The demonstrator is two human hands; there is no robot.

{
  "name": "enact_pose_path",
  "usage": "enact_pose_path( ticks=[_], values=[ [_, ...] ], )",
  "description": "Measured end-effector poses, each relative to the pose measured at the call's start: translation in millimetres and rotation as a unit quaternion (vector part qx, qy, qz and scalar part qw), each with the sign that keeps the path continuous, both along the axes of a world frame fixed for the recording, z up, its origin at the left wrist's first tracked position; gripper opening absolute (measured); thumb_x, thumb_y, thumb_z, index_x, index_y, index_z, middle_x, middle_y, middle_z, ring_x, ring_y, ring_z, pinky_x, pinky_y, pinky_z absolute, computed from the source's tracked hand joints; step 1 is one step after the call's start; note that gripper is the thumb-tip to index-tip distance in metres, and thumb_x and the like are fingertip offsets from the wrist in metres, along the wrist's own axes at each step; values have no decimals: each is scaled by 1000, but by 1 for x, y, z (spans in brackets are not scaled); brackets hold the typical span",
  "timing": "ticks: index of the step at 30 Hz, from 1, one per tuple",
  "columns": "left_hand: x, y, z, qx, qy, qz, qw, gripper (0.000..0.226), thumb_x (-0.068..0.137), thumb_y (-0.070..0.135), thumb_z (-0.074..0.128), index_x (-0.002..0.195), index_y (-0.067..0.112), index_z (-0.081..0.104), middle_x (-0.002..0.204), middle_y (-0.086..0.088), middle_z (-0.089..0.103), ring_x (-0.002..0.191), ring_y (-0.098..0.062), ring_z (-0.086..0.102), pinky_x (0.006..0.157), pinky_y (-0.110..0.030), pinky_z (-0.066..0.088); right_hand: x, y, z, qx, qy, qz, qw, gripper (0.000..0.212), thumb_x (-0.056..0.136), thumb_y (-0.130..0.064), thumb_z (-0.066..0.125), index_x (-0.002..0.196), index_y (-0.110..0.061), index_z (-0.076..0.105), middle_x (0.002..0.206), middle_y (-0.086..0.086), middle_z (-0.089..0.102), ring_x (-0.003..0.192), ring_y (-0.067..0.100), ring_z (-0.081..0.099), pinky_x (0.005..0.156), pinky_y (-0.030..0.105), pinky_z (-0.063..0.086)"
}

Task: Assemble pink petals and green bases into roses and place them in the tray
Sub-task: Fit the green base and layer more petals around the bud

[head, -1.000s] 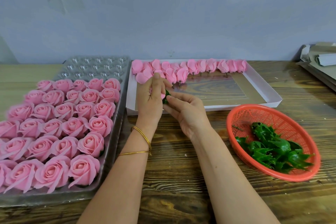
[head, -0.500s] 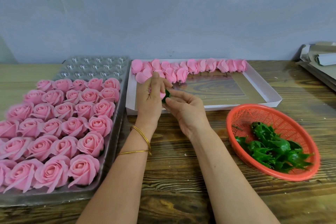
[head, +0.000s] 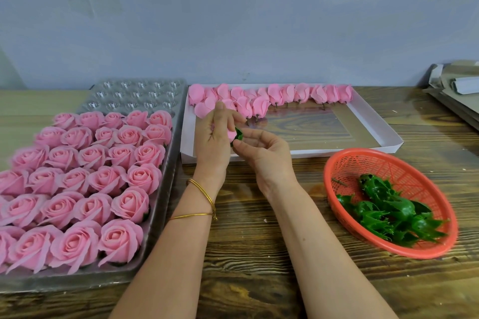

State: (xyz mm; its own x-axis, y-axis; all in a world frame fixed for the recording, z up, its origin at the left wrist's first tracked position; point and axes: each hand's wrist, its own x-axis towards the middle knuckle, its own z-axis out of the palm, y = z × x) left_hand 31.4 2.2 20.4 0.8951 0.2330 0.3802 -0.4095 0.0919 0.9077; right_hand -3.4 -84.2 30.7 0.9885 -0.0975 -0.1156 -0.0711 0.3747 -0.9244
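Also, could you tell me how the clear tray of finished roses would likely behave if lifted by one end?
The clear tray looks like thin moulded plastic, so it would probably flex. The finished roses only sit in its cups, so tilting might spill them. They look light, so it is probably not heavy.

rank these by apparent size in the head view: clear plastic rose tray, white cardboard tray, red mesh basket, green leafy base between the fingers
1. clear plastic rose tray, though nearness inflates it
2. white cardboard tray
3. red mesh basket
4. green leafy base
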Motion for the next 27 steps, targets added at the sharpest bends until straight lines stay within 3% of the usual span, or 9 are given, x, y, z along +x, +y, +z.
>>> enact_pose_path(
  ticks=[5,11,17,24,27],
  values=[
    [0,-1,1,-1,-8,-6,1000,47,105,29,34,60,18,46,71,6,67,74,-5,61,74,-14,47,1,2,-2,-6,-13,-2,1000,29,78,19,65,101,1,65,90,19,68,91,30,65,95,44,53],
    [-1,0,-1,8,-11,-5,1000,47,104,30,35,60,22,48,72,7,67,74,-4,61,72,-13,47,1,4,-4,-46,-23,-16,999,31,76,21,66,95,-5,66,81,10,69,78,19,67,84,35,56],
    [1,-1,-2,5,-19,4,1000,50,103,32,35,55,29,47,72,7,68,74,-4,63,74,-11,46,1,5,0,1,-1,-5,1000,27,78,19,59,91,-3,66,79,13,68,77,24,67,91,43,54],
    [2,0,-2,15,-18,-2,1000,51,102,37,34,54,34,50,73,11,68,75,-2,63,74,-12,47,1,2,-1,-44,2,-27,999,27,82,10,67,108,4,67,100,28,69,90,31,68,95,47,53],
    [2,1,-1,14,-15,-5,1000,50,102,38,34,55,33,50,74,10,68,76,-2,63,72,-11,47,0,1,-2,-51,-5,-23,998,31,81,9,69,112,3,67,103,26,70,101,35,69,96,46,54]
  ],
)
